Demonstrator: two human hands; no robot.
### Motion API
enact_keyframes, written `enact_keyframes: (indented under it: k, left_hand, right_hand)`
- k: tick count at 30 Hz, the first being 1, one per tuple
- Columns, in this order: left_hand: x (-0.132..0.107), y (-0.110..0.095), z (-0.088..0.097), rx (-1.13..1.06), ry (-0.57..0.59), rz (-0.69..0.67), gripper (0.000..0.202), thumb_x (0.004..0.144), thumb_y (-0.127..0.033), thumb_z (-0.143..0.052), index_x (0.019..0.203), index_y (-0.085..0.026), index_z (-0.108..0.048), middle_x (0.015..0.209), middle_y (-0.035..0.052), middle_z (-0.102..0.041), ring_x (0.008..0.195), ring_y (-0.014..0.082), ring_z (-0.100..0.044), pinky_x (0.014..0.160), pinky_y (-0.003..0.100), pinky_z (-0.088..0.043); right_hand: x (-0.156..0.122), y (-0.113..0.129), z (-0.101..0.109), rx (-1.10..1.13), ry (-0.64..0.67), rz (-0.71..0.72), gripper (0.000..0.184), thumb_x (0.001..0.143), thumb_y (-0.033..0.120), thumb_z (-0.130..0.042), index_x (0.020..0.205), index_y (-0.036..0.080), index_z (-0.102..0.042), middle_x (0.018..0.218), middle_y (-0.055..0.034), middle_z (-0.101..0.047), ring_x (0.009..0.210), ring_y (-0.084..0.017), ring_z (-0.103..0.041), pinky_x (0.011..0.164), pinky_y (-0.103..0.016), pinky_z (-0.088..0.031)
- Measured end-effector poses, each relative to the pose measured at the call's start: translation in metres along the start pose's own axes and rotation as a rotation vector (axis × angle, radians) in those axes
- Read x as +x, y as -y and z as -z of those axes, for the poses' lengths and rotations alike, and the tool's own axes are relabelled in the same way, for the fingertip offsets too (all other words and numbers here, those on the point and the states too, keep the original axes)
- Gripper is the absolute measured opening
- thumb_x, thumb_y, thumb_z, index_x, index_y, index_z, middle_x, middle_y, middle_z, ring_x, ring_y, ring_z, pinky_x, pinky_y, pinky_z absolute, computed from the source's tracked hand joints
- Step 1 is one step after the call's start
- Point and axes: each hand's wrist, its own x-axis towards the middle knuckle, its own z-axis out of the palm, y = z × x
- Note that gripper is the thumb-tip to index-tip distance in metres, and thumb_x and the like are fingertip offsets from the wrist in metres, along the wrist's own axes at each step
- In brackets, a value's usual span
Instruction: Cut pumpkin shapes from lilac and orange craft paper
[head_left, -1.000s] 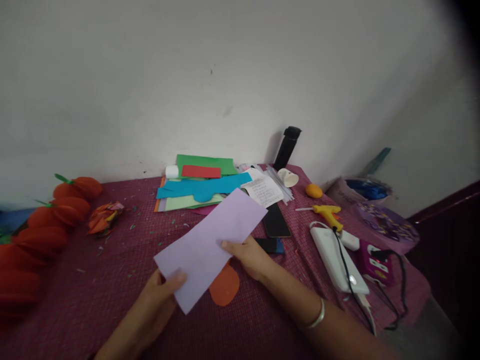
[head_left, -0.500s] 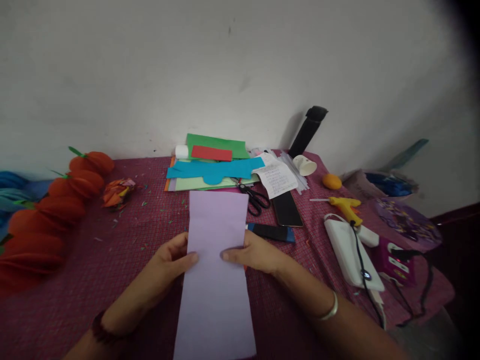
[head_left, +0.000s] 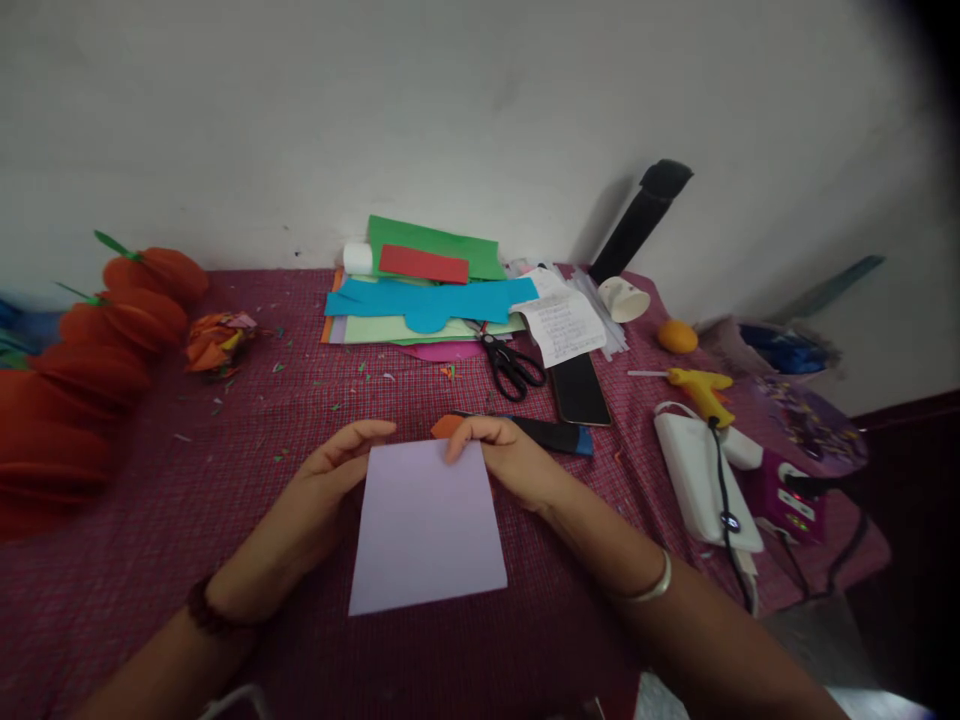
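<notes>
A sheet of lavender paper [head_left: 431, 530] is held up in front of me, over the checked tablecloth, and looks about half as long as before. My right hand [head_left: 506, 460] grips its upper right, with the thumb on the top edge and the other fingers behind. My left hand [head_left: 326, 490] closes on the upper left edge, its index finger reaching past the corner; the remaining fingers are partly hidden. Just behind the sheet lie an orange paper piece [head_left: 445, 427] and a dark blue-and-black item [head_left: 551, 434]. Black-handled scissors [head_left: 514, 370] rest farther back.
Coloured paper sheets [head_left: 442, 300] are stacked by the wall, beside a handwritten note [head_left: 562, 330] and a phone [head_left: 581, 390]. Orange paper pumpkins [head_left: 90, 370] line the left. A yellow glue gun [head_left: 701, 390], white power bank [head_left: 701, 485] and purple power strip [head_left: 791, 500] sit right.
The lavender paper went from a long strip to a shorter piece, apparently folded over. My right thumb moved up to its top edge. The view shifted slightly downward.
</notes>
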Motion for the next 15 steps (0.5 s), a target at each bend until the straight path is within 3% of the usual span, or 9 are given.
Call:
enact_keyframes:
  k: [5,8,11,15]
  left_hand:
    - [-0.004,-0.002,-0.010,-0.083,0.078,0.123,0.035,0.083,-0.045,-0.060,0.103,-0.016,-0.064,0.088,0.0075,-0.071,0.074,0.0192,-0.066,0.068,0.029,-0.052]
    - [-0.005,0.002,-0.009,-0.033,0.220,0.290,0.051,0.088,-0.058,-0.045,0.106,-0.014,-0.064,0.079,0.0099,-0.071,0.062,0.0199,-0.065,0.056,0.029,-0.051]
    - [-0.005,0.008,-0.002,0.068,0.325,0.364,0.060,0.088,-0.064,-0.037,0.098,-0.012,-0.065,0.065,0.0091,-0.067,0.048,0.0180,-0.061,0.042,0.025,-0.045]
    - [-0.005,0.013,0.002,0.106,0.323,0.360,0.061,0.088,-0.064,-0.035,0.091,-0.011,-0.064,0.063,0.0091,-0.066,0.049,0.0174,-0.062,0.042,0.023,-0.047]
  right_hand:
    - [0.005,-0.003,0.006,0.092,-0.074,0.004,0.011,0.075,0.025,-0.063,0.067,0.017,-0.060,0.075,0.0005,-0.065,0.059,-0.010,-0.055,0.052,-0.022,-0.037]
    - [0.007,-0.003,0.014,-0.046,-0.104,0.077,0.010,0.077,0.022,-0.057,0.069,0.018,-0.059,0.065,0.0025,-0.061,0.054,-0.009,-0.051,0.052,-0.022,-0.035]
    - [0.008,-0.002,0.020,-0.209,-0.104,0.168,0.012,0.077,0.016,-0.051,0.068,0.018,-0.059,0.065,0.0030,-0.059,0.056,-0.008,-0.049,0.053,-0.022,-0.034]
    - [0.008,0.000,0.024,-0.387,-0.089,0.263,0.018,0.075,0.010,-0.044,0.070,0.019,-0.059,0.070,0.0023,-0.058,0.062,-0.010,-0.049,0.057,-0.024,-0.036]
